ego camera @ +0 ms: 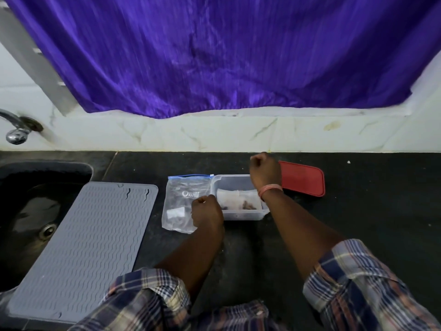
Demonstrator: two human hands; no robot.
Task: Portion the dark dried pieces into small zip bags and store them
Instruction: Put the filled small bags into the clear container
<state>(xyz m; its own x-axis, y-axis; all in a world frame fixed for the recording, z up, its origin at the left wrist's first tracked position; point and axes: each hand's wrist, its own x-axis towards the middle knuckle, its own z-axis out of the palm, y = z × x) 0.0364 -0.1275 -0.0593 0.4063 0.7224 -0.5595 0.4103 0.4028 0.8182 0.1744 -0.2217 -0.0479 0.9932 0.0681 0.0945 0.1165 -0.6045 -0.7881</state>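
Obs.: person stands at the dark bench point(346, 211), both forearms reaching forward. A clear zip bag point(182, 201) with a blue seal strip lies flat just left of an open clear plastic container point(238, 215), the two touching or very nearly so; a red lid point(301, 177) sits behind and right of the container. Dark dried pieces point(245, 206) lie low in the container, mixed with what looks like crumpled clear film; a few dark bits seem already inside the bag, hard to confirm through the plastic. Left hand point(206, 211) rests over the bag's right edge, fingers curled; grip on the bag likely, but the contact is hidden, so cannot tell. Right hand point(265, 170) is raised over the container's far rim, fingers curled in; whether it pinches pieces cannot be told. Grey ribbed mat point(86, 247) spans the sink point(28, 206) edge at left. Judgement: portioning step under way, early. To do it well: hold the bag mouth wide and close to the container, drop small pinches straight in, keep pieces off the seal track, press air out before zipping
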